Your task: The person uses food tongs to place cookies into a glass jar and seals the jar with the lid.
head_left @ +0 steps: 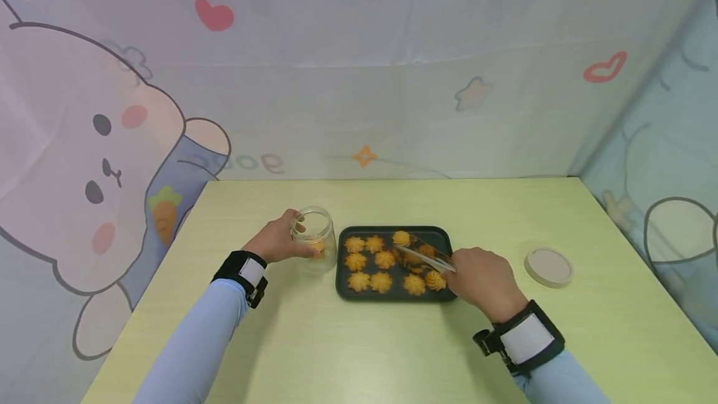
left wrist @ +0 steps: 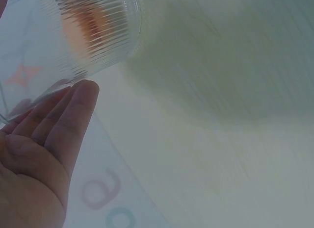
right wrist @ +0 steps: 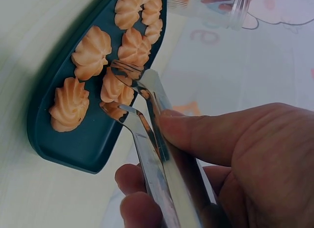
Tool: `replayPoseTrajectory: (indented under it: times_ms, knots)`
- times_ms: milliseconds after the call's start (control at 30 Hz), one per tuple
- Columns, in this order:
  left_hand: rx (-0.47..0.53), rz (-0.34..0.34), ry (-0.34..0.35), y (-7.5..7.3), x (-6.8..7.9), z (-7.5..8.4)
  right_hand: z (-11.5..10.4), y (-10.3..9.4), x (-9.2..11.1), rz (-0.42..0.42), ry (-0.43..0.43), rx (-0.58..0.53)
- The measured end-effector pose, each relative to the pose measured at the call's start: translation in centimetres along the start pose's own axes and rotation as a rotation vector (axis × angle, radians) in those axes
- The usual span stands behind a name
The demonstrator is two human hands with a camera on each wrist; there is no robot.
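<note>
My left hand (head_left: 280,242) grips a clear glass jar (head_left: 330,260), which is open at the top. A cookie (left wrist: 86,22) shows through the jar's ribbed wall in the left wrist view. Beside the jar lies a dark baking tray (head_left: 395,297) with several golden piped cookies (head_left: 384,259). My right hand (head_left: 485,279) holds metal tongs (right wrist: 157,135) between thumb and fingers, over the tray's right part. In the right wrist view the tong tips stand on either side of one cookie (right wrist: 113,86); whether they squeeze it I cannot tell.
A round pale lid (head_left: 549,267) lies on the light yellow table (head_left: 359,354), to the right of my right hand. Behind the table hangs a cloth backdrop (head_left: 359,80) with cartoon prints.
</note>
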State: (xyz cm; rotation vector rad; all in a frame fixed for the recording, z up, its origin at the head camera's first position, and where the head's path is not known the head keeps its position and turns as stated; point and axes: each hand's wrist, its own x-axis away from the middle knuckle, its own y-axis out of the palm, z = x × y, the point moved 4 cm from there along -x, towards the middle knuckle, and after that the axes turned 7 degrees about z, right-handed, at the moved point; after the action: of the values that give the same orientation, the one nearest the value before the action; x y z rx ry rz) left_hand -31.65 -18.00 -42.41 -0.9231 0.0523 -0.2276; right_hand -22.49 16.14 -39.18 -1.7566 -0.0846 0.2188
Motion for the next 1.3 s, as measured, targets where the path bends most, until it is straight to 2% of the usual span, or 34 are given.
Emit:
replayPoseTrajectory:
  times_ms: [300,700,1133,1300]
  knots:
    - [0.010,0.000,-0.006,0.15,-0.12,-0.14,0.06,-0.50,0.18,0.013,-0.003,-0.015]
    - [0.000,-0.035,-0.048,0.40,0.16,-0.08,-0.37,-0.18,0.08,-0.058,0.004,0.025]
    - [-0.001,-0.022,-0.082,0.59,-0.12,-0.72,-0.55,-0.22,0.10,0.010,-0.033,0.049]
    - [-0.006,-0.010,-0.070,0.92,-0.52,-0.89,-0.53,-0.40,0.13,0.018,-0.034,0.053]
